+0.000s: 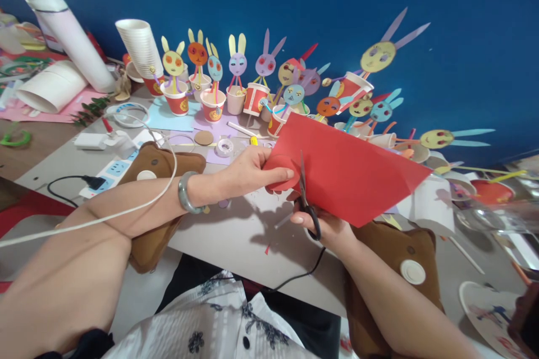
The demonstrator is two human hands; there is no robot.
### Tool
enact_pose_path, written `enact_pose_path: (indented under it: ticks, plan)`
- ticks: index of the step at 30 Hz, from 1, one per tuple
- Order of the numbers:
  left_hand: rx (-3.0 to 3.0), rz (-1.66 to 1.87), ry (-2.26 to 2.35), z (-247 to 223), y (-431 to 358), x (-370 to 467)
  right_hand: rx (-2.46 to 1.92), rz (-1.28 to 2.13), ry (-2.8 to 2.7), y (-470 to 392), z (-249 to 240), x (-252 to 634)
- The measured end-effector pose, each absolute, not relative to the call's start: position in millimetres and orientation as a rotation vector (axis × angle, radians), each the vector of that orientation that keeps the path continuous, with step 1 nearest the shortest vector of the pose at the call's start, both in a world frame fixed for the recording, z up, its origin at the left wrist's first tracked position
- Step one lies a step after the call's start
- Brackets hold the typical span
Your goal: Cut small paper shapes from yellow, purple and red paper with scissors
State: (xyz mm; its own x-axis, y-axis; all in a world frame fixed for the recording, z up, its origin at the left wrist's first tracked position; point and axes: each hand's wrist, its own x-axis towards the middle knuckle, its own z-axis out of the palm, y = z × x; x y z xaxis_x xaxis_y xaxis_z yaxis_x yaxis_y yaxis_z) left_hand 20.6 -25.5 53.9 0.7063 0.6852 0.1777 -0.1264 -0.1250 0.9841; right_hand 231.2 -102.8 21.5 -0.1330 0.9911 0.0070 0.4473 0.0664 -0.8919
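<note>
A large sheet of red paper point(345, 171) is held above the table, with a rounded part at its left end. My left hand point(256, 170) pinches that rounded part, thumb on top and fingers underneath. Black-handled scissors point(309, 205) are in my right hand point(326, 227), their blades pointing up at the paper beside the rounded part. The right fingers are wrapped round the scissor handles below the sheet. A small red scrap point(268, 249) lies on the table beneath.
Several paper cups with paper rabbit figures point(238, 67) stand along the blue wall. A tape roll point(224, 147), a power strip point(113, 171) and a brown cushion point(151, 247) lie at the left. A white cable point(162, 190) crosses above my left forearm. Another brown cushion point(396, 269) is at the right.
</note>
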Motion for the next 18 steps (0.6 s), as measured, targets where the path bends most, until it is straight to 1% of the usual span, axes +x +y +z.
enact_pose_path:
  ticks: [8, 18]
  plan:
    - [1.531, 0.752, 0.482, 57.1, -26.7, 20.8, -1.432, 1.096, -1.568, -104.1, 18.3, 231.8]
    - [1.572, 0.772, 0.457, 58.5, -26.3, 19.5, -1.452, 1.014, -1.603, -103.2, 18.7, 233.6]
